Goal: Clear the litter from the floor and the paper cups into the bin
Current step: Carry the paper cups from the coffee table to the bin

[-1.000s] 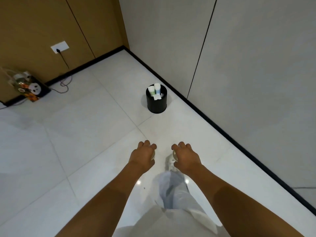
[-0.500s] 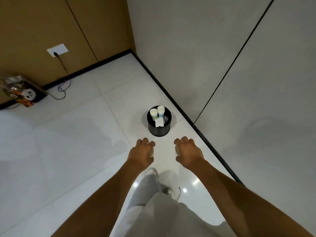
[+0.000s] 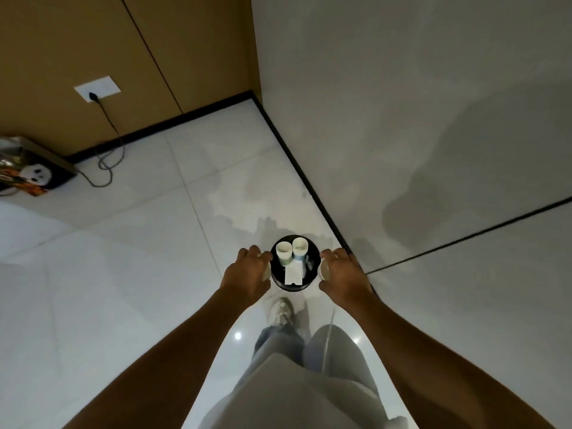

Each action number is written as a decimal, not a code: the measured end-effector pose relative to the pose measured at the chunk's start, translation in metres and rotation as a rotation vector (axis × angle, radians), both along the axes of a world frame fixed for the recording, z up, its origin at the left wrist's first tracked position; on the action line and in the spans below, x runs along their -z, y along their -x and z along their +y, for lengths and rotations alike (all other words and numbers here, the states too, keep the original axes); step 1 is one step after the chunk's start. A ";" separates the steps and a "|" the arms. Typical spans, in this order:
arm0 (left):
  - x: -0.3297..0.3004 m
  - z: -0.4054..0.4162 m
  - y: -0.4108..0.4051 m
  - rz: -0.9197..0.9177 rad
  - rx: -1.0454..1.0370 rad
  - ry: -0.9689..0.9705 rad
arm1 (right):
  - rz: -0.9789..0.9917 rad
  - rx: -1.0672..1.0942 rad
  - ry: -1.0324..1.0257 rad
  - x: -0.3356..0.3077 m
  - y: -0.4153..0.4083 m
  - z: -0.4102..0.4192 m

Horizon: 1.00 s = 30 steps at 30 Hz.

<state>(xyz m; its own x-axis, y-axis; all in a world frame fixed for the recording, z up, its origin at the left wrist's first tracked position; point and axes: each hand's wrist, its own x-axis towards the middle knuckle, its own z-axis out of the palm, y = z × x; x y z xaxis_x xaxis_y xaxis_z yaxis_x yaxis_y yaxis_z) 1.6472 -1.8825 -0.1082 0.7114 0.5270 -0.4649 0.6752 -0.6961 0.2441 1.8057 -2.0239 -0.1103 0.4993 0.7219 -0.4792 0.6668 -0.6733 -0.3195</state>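
From my head camera, my left hand (image 3: 246, 275) curls round a paper cup (image 3: 266, 271), only its pale edge showing, just left of the black bin (image 3: 313, 254). My right hand (image 3: 343, 274) grips another paper cup (image 3: 324, 269) just right of the bin. Inside the bin stand two paper cups, one green-banded (image 3: 284, 252), one blue-banded (image 3: 300, 249), with a white scrap of paper (image 3: 292, 274) nearer me. No writing is legible. The bin sits on glossy white floor tiles (image 3: 123, 258) beside a grey wall (image 3: 402, 119). Far left, a brown panelled wall carries a socket (image 3: 97, 88) with a cable, and a printed bag (image 3: 28, 178) lies below.
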 end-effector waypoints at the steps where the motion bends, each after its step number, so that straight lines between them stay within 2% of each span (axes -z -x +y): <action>1: 0.004 0.010 -0.010 0.006 -0.016 0.010 | 0.008 -0.006 0.004 0.005 -0.012 0.011; 10: 0.080 0.064 -0.080 0.063 -0.193 0.072 | 0.019 -0.131 0.019 0.089 -0.093 0.095; 18: 0.212 0.095 -0.119 -0.017 -0.313 0.100 | 0.058 -0.181 -0.018 0.230 -0.124 0.130; 23: 0.309 0.104 -0.129 -0.043 -0.353 0.121 | 0.155 -0.125 -0.019 0.329 -0.129 0.148; 30: 0.409 0.112 -0.140 -0.041 -0.338 0.161 | 0.181 -0.184 0.004 0.433 -0.125 0.156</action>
<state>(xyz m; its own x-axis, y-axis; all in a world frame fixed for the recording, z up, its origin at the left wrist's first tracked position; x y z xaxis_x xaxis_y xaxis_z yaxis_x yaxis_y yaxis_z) 1.7867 -1.7706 -0.5171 0.5297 0.6577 -0.5356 0.8476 -0.3863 0.3639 1.9306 -1.8674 -0.5435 0.2650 0.7908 -0.5517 0.7105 -0.5469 -0.4428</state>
